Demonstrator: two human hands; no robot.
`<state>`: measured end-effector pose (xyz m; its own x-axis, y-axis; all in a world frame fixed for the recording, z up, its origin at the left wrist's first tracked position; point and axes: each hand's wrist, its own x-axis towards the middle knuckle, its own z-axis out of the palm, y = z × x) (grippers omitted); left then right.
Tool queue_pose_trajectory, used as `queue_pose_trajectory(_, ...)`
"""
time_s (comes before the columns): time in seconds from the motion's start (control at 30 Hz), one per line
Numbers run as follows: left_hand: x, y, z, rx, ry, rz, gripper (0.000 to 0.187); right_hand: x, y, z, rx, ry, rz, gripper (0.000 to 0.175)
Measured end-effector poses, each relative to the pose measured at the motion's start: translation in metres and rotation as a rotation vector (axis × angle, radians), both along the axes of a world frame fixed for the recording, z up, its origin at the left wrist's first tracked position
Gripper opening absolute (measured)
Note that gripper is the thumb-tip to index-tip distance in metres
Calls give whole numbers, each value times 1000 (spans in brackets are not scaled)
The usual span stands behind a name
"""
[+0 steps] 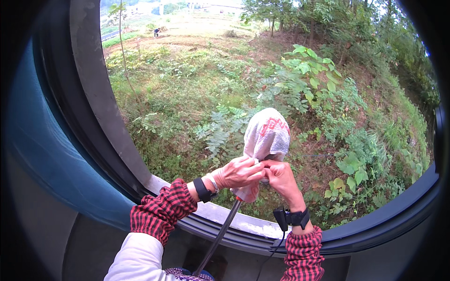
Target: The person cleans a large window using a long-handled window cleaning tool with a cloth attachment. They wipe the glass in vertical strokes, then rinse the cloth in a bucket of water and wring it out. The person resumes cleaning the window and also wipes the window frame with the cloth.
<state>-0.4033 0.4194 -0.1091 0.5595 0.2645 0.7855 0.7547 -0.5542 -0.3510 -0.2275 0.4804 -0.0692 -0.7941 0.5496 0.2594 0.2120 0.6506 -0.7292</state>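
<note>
A white terry towel (pixel 266 133) with red printed characters is draped over the head of a metal pole (pixel 225 224). The towel bunches below the head, and a loose end hangs beside the pole's red-orange collar (pixel 239 198). At this gathered part my left hand (pixel 242 172) pinches the cloth. My right hand (pixel 281 177) meets it from the other side, fingertips closed on the same bunch. Exactly how the cloth crosses between the fingers is hidden. The pole slants down over the windowsill towards my lap, and the head under the towel is mostly covered.
A window frame (pixel 204 224) with dark tracks and a pale outer sill (pixel 260 226) curves around the opening. On the left hangs a blue curtain (pixel 66 151). A black cable (pixel 269 258) runs down from my right wristband. Outside are a planted slope and a distant person (pixel 156 32).
</note>
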Motion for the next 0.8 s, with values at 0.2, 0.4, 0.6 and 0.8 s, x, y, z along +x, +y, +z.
queue_pose_trajectory(0.2,-1,-4,-5,-148,-302,-93,26,-7,-9,16,859,-174,71,7)
queue_pose_trajectory(0.4,3,-20,-8,-207,-847,97,40,-17,-17,30,924,-369,69,12)
queue_pose_trajectory(0.6,-1,-39,9,-703,-950,-134,27,-12,-24,22,-239,-72,-124,22)
queue_pose_trajectory(0.8,-23,-50,24,-349,-164,159,26,6,-49,33,-580,200,-153,25)
